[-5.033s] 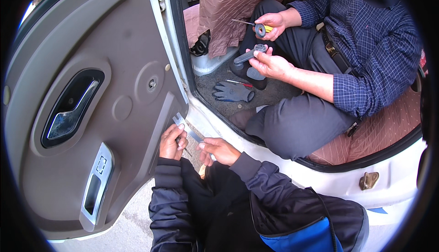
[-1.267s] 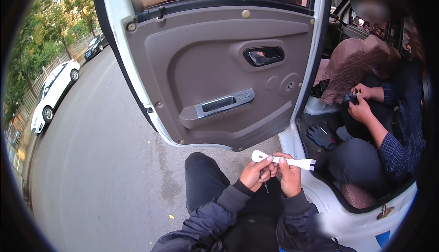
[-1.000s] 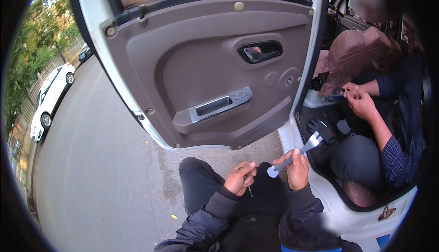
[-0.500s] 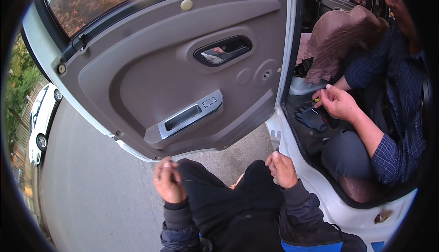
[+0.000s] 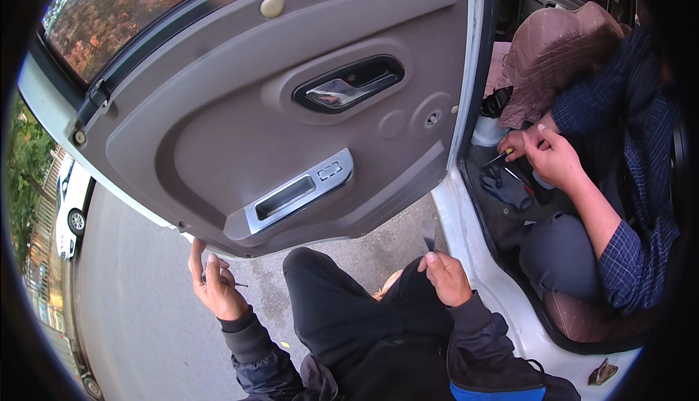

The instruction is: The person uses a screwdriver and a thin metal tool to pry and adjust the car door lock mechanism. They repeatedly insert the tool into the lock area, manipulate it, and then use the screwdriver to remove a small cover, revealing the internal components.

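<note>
My left hand (image 5: 220,292) is at the lower left corner of the open vehicle door's taupe trim panel (image 5: 240,139). Its index finger reaches up to the panel's bottom edge, while the other fingers hold a small dark tool with a thin shaft (image 5: 241,284). Over my right thigh, my right hand (image 5: 447,280) pinches a flat, grey, blade-like metal piece (image 5: 429,238) that points upward. The panel carries an inner door handle (image 5: 342,92) in a black recess and a silver pull-handle trim (image 5: 298,192). Its lower edge hangs just beyond my knees.
To the right, a person (image 5: 619,183) in a checked shirt sits in the vehicle, with a yellow-handled screwdriver (image 5: 502,155) at one hand. Dark gloves (image 5: 507,188) lie on the footwell floor. A small brownish piece (image 5: 603,372) rests on the white sill (image 5: 531,335). A white car (image 5: 71,208) stands far left.
My left hand has moved left and down, from beside my knee to the panel's lower corner, its index finger now raised. The right hand has barely shifted. The view has turned slightly.
</note>
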Available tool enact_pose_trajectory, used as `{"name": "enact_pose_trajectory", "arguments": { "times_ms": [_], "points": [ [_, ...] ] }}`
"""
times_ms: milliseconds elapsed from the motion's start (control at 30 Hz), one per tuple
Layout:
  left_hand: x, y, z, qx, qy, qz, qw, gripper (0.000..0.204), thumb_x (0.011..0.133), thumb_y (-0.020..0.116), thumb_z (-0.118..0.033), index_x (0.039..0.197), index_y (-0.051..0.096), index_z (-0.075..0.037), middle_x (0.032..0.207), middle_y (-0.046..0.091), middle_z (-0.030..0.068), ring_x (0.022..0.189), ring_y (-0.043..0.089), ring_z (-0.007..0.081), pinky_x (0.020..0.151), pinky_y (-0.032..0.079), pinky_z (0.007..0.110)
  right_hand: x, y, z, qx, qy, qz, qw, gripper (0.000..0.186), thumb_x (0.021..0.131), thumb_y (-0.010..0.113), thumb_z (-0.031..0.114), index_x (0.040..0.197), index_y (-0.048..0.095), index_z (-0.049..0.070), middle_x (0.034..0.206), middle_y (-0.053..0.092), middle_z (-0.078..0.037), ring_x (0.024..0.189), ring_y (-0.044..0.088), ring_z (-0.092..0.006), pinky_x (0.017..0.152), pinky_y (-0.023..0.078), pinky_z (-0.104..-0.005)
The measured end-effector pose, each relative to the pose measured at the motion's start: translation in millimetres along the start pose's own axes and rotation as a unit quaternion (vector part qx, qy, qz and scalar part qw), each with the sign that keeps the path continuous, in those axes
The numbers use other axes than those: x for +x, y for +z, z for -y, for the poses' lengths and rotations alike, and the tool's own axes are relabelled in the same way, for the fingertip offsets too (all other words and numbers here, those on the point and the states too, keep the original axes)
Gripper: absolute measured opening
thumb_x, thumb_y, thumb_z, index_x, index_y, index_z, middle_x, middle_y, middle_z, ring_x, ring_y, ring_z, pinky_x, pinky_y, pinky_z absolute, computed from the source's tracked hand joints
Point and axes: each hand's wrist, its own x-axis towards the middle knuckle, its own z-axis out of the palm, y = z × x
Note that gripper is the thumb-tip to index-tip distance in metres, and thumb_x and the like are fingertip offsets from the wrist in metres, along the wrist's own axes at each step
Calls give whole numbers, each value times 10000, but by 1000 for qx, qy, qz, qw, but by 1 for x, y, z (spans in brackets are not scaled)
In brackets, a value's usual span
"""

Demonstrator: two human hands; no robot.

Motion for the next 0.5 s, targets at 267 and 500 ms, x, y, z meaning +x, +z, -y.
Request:
{"name": "enact_pose_trajectory", "arguments": {
  "times_ms": [267,500],
  "points": [
    [0,6,-11,57,24,-3,998,488,985,561,-102,1464,555,-13,1137,673,57,573,367,8,479,269,184,7,-3,3,-18,-16,1,1000,438,1091,506,373,908,653,3,694,532,-40,665,510,-134,658,438,-316],
    [-2,11,-23,98,71,0,993,491,987,553,-101,1472,560,-26,1191,614,46,595,372,13,505,301,193,6,-4,7,-10,-12,9,1000,429,1086,522,364,912,659,-3,694,540,-45,674,520,-134,668,444,-312]
  ]
}}
